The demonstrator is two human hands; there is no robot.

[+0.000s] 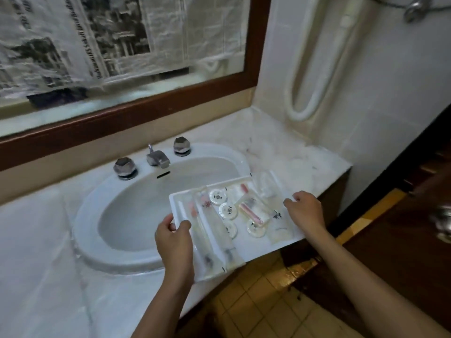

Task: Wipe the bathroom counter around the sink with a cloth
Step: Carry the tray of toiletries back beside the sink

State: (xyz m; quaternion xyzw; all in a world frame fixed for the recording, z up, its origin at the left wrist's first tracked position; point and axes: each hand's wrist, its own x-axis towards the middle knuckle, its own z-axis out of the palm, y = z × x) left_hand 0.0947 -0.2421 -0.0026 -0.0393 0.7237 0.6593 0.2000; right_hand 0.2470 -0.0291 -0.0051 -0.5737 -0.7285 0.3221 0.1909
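Note:
A white tray (288, 241) of wrapped toiletries, with round soaps and packets in it, is held over the front right rim of the sink (87, 215). My left hand (174, 240) grips the tray's left edge. My right hand (305, 209) grips its right edge. The pale marble counter (292, 152) runs around the sink. No cloth is in view.
A chrome tap (158, 159) with two faceted knobs (125, 167) (182, 145) stands behind the basin. A wood-framed mirror (151, 111) covered with newspaper hangs above. A white wall-mounted fixture (317, 69) is on the right wall. Tiled floor (263, 303) and a door knob (443, 223) lie to the right.

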